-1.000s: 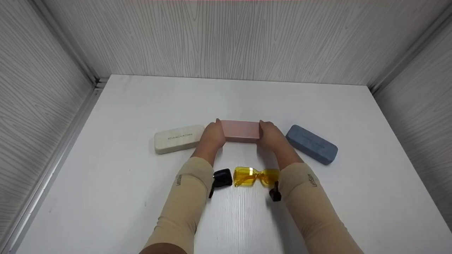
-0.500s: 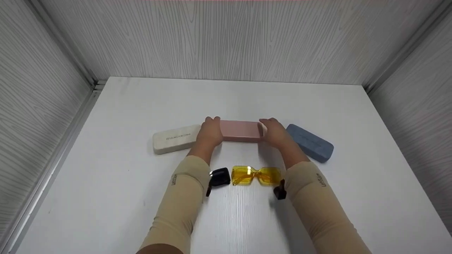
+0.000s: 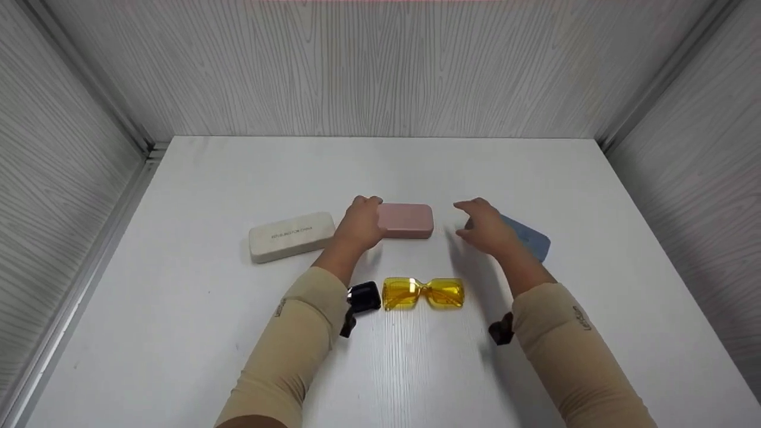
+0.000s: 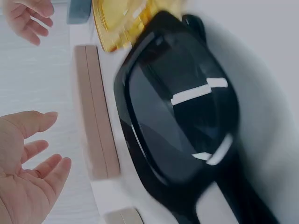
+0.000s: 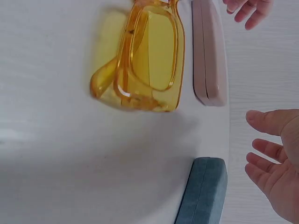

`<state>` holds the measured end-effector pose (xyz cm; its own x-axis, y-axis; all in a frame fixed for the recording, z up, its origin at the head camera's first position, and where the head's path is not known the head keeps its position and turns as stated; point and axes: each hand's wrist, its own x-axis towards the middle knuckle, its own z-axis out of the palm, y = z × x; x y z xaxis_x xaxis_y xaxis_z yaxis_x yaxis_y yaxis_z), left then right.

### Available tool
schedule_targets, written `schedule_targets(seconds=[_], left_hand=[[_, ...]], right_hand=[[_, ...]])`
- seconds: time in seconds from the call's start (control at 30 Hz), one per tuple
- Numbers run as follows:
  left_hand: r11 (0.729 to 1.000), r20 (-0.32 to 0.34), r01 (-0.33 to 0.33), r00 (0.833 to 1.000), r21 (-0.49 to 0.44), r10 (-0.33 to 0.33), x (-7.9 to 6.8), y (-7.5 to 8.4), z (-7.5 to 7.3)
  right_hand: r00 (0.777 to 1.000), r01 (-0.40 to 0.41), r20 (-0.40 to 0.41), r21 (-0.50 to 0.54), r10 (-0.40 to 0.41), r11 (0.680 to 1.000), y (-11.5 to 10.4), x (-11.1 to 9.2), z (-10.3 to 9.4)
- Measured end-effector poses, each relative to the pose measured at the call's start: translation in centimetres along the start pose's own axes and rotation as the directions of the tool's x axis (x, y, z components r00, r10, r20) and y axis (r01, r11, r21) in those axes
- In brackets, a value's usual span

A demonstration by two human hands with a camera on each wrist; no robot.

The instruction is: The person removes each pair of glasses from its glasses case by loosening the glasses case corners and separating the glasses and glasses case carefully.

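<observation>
A pink glasses case (image 3: 409, 221) lies closed on the white table in the middle. By its left end is my left hand (image 3: 361, 223), fingers spread and thumb apart; the left wrist view shows a gap between the fingers and the case. My right hand (image 3: 489, 229) hovers over the near end of a blue glasses case (image 3: 530, 239), covering part of it. Its fingers are spread around nothing, as the right wrist view (image 5: 280, 163) also shows. Yellow-tinted glasses (image 3: 423, 293) lie folded in front of the pink case. Black sunglasses (image 3: 364, 296) are partly hidden by my left sleeve.
Left of my left hand lies a cream glasses case (image 3: 291, 236) with printed lettering. The white table (image 3: 380, 166) ends at a wood-grain back panel (image 3: 380, 71), with side panels on both sides. A dark wrist camera (image 3: 501, 330) sits under my right sleeve.
My right hand has let go of the pink case and moved right, over the blue case. The left hand stays near the pink case's left end. The view has shifted slightly.
</observation>
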<state>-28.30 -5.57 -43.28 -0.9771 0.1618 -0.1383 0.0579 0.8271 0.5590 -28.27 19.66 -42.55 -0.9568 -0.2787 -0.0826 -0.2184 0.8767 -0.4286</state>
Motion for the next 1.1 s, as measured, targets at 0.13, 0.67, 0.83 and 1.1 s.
schedule_targets(seconds=[0.13, 0.67, 0.83, 1.1], left_hand=[[0.998, 0.01, -0.055, 0.998, -0.011, 0.055, 0.0, 0.8, 0.5], [0.991, 0.05, -0.13, 0.99, -0.039, 0.132, 0.7, 5.3, 3.7], [0.989, 0.074, -0.146, 0.986, -0.015, 0.146, 0.8, 6.3, 4.4], [0.992, 0.107, -0.111, 0.987, -0.052, 0.116, 0.8, 7.0, 5.7]], right_hand=[[0.999, -0.023, -0.027, 0.024, 0.023, 0.999, 1.6, -1.0, -0.5], [0.986, -0.147, -0.069, 0.089, 0.154, 0.985, 7.5, -4.3, -2.4], [0.974, -0.224, -0.017, 0.05, 0.225, 0.973, 9.0, -4.6, -2.2], [0.958, -0.284, 0.045, -0.003, 0.284, 0.959, 10.6, -4.9, -1.6]])
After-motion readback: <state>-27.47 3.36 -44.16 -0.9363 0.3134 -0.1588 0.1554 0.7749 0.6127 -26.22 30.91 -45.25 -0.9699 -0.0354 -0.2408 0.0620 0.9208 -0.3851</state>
